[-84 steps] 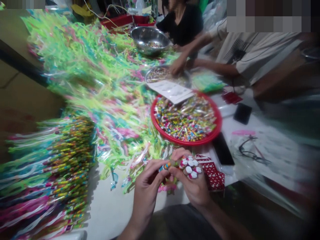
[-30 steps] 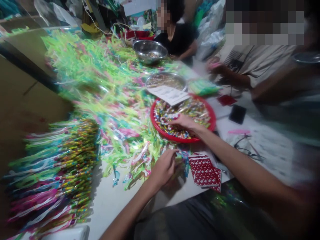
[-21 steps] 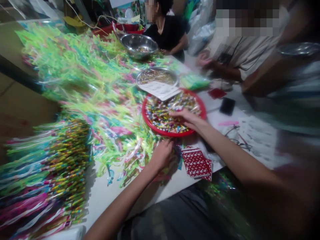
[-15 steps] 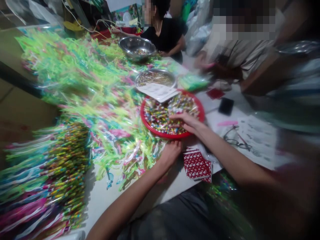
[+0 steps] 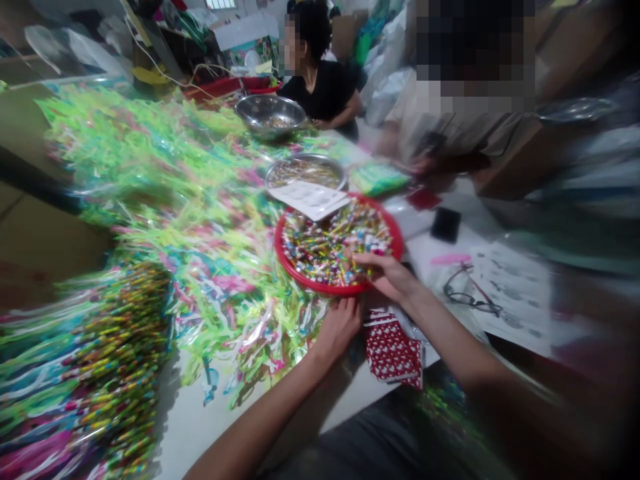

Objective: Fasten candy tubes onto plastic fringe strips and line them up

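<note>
A shallow red basin [image 5: 303, 283] holds many small multicoloured bead-like pieces [image 5: 325, 247]. Over its near right rim reaches my right hand [image 5: 393, 275]. Its fingers look apart, the index finger stretched over the pieces, and the lower fingertips are partly lost among them. I can make out nothing held there. Just below the near rim, my left hand [image 5: 341, 327] rests with its fingers curled together. Whatever those fingers close on is hidden. Red-and-white patterned cards [image 5: 394, 350] lie in a stack to the right of my left hand.
Neon green plastic strips [image 5: 165, 167] cover the table's left. Bundled beaded strands [image 5: 120, 360] lie at near left. Behind the basin are a white card [image 5: 311, 200], a metal tray [image 5: 306, 172] and a metal bowl [image 5: 270, 115]. Glasses [image 5: 473, 293] lie right; two people sit beyond.
The view has tilted up slightly, so things appear lower. My right hand has drawn back toward the basin's near right rim. My left hand stays below the rim.
</note>
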